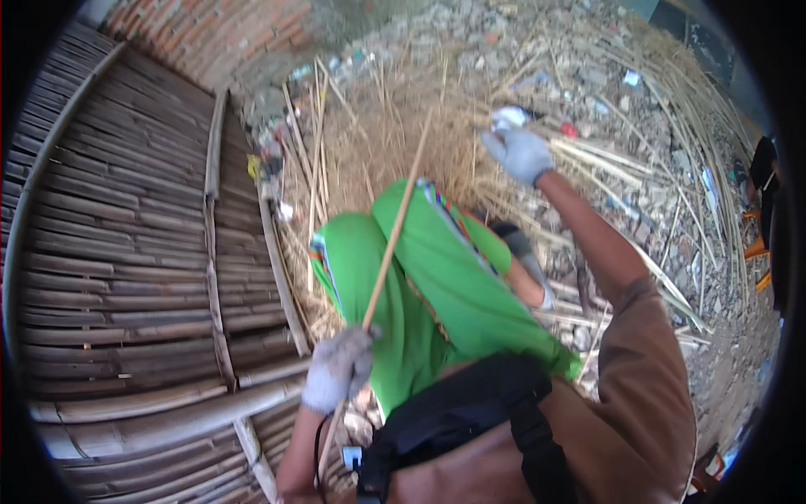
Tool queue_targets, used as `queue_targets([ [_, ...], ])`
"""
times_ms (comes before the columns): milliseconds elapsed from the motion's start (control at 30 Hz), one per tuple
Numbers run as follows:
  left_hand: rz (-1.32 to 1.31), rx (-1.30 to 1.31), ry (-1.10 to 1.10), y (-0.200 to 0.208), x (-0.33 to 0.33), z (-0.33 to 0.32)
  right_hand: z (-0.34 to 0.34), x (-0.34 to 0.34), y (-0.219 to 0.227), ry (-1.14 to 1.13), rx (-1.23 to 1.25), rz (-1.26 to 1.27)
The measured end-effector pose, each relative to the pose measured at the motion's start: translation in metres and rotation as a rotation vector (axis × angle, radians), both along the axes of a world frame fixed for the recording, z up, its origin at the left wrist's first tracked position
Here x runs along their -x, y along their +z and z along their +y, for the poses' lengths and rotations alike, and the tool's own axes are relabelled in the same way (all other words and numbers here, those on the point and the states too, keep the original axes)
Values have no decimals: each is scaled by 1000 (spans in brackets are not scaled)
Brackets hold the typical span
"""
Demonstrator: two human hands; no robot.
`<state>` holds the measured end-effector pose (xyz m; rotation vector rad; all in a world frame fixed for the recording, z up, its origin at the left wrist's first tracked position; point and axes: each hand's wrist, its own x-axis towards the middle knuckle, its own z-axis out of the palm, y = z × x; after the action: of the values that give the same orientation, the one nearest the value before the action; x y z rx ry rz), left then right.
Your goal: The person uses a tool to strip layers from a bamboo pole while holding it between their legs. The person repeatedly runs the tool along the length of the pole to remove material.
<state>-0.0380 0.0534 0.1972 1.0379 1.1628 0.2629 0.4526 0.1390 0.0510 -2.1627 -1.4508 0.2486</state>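
Note:
My left hand (337, 370), in a pale work glove, is closed round a long thin bamboo strip (395, 244). The strip slants up across the green cloth (470, 294) over my knees, its lower end passing below the hand. Away to the right of the strip, my gloved right hand (522, 154) is held out with its fingers curled. A bright white shape (509, 118) shows right at those fingers; whether it is held or lies behind them I cannot tell.
A bamboo-slat platform (134, 277) fills the left side. Brown shavings (403, 151) and loose bamboo strips (604, 160) lie over stony rubble (638, 109). Behind stands a brick wall (210, 38). A black bag (453, 403) with straps sits at my waist. Orange legs (758, 244) show far right.

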Motion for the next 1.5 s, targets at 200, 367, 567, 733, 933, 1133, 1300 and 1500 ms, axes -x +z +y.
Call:
queue_targets([
  [200, 18, -120, -27, -15, -43, 24, 0, 70, 18, 161, -132, 164],
  [367, 26, -295, -165, -16, -83, 43, 29, 106, 12, 201, 63, 578],
  [567, -102, -400, -230, -8, -122, 65, 52, 104, 76, 57, -322, 1278],
  [733, -167, -467, -288, 5, -125, 68, 79, 32, 104, -70, -590, 1332],
  [933, -15, -515, -480, 12, -37, 50, 65, -13, 126, -109, -769, 1283],
  [1133, -33, -254, -295, -13, 51, 15, 55, 33, 102, -26, -548, 1297],
  [1300, 128, -223, -221, -39, 125, 12, 42, 105, 72, 91, -318, 1305],
  [1500, 433, -680, -428, -14, 38, 12, 27, 156, 54, 159, -11, 1160],
])
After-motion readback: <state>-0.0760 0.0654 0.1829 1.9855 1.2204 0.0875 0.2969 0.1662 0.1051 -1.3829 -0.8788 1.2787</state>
